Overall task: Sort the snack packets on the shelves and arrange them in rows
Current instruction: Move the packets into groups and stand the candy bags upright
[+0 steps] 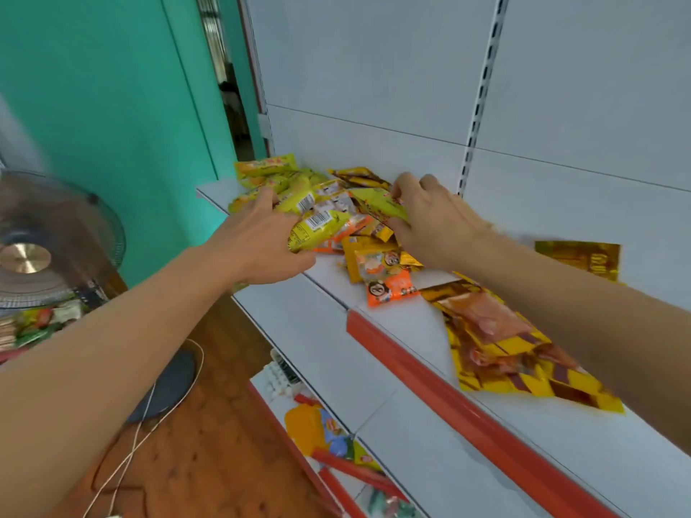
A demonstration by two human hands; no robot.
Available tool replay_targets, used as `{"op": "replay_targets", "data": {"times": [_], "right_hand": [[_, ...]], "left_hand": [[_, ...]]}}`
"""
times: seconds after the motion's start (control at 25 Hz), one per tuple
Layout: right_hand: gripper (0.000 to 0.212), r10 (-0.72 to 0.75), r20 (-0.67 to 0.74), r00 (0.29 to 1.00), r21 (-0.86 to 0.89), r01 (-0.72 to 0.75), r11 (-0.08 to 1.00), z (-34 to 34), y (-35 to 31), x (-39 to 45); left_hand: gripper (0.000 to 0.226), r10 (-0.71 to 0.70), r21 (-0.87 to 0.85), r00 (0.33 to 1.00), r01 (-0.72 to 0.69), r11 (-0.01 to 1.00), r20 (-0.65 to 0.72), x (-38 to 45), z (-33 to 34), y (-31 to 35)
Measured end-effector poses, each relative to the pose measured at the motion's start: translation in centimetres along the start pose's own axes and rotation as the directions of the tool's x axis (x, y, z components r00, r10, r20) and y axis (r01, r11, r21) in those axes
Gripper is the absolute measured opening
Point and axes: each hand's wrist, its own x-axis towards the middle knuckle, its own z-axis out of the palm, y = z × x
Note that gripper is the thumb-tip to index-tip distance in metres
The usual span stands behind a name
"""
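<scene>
A loose heap of snack packets lies at the left end of the white shelf (404,330). My left hand (261,237) grips a yellow-green packet with a barcode (318,228) at the heap's front. My right hand (430,218) pinches another yellow-green packet (381,205) from above. More yellow-green packets (267,168) are piled behind, near the shelf's end. Orange packets (389,286) lie just in front of the heap. Large yellow and brown packets (501,349) lie flat under my right forearm, and a gold one (577,257) rests farther right.
The shelf has a red front strip (467,420) and a white slotted back panel (374,87). A lower shelf (329,435) holds yellow and red goods. A standing fan (45,241) and a cable (149,424) occupy the wooden floor at the left, beside a teal wall.
</scene>
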Motion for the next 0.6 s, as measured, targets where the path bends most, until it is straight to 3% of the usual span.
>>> {"op": "replay_targets", "data": {"times": [0.16, 0.28, 0.4, 0.6], "right_hand": [[0.037, 0.094, 0.029, 0.995, 0.134, -0.097, 0.986, 2.7, -1.0, 8.0], [0.038, 0.161, 0.089, 0.983, 0.234, -0.178, 0.956, 4.5, -1.8, 13.6], [0.039, 0.189, 0.087, 0.978, 0.262, -0.205, 0.943, 5.9, -2.4, 17.6], [0.038, 0.282, 0.041, 0.959, 0.27, -0.282, 0.921, 9.5, -3.8, 23.7]], "left_hand": [[0.081, -0.001, 0.015, 1.0, 0.001, 1.0, -0.013, 7.2, 0.2, -4.8], [0.072, 0.022, 0.001, 1.0, -0.022, 1.0, 0.007, 12.1, 0.7, -8.3], [0.063, 0.025, -0.007, 1.0, -0.025, 1.0, -0.016, 16.0, 1.1, -12.3], [0.072, 0.119, -0.01, 0.993, -0.119, 0.993, -0.027, 23.6, 4.1, -19.8]]}}
